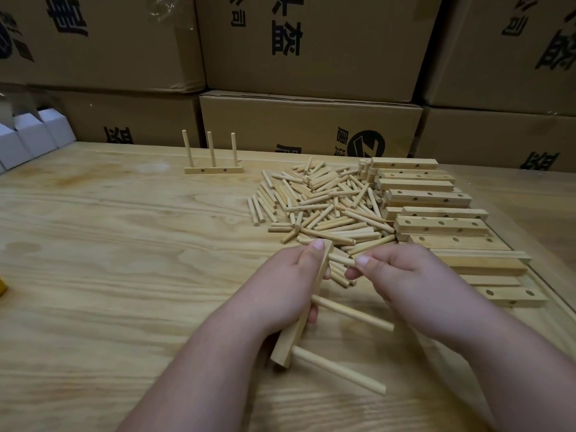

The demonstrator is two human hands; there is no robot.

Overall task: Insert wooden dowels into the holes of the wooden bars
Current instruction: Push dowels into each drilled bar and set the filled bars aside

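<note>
Left hand: the left hand (285,285), lower centre of the frame, is wrapped around the bar in hand (300,319), which runs on a slant from thumb tip down toward the lower centre.
Right hand: the right hand (402,272) pinches the third dowel (341,260) between thumb and fingertips, its far end at the bar's top hole.
Fitted so far: two dowels (352,313) already stand out of the bar to the right.
Risk, entry: judged — a dowel pushed in askew may jam or bruise the hole's edge.
Risk, grip: judged — pressure at the top end may twist the slanted bar in the palm.
Stock: loose dowel pile (318,210) at centre; undrilled-looking and drilled bars (436,213) stacked at centre right.
Finished piece: one three-dowel bar (213,169) upright at upper centre.
Surface: pale grained wooden table (109,244).
Room: printed cardboard cartons (311,48) stacked behind; white boxes (28,135) at upper left.
</note>
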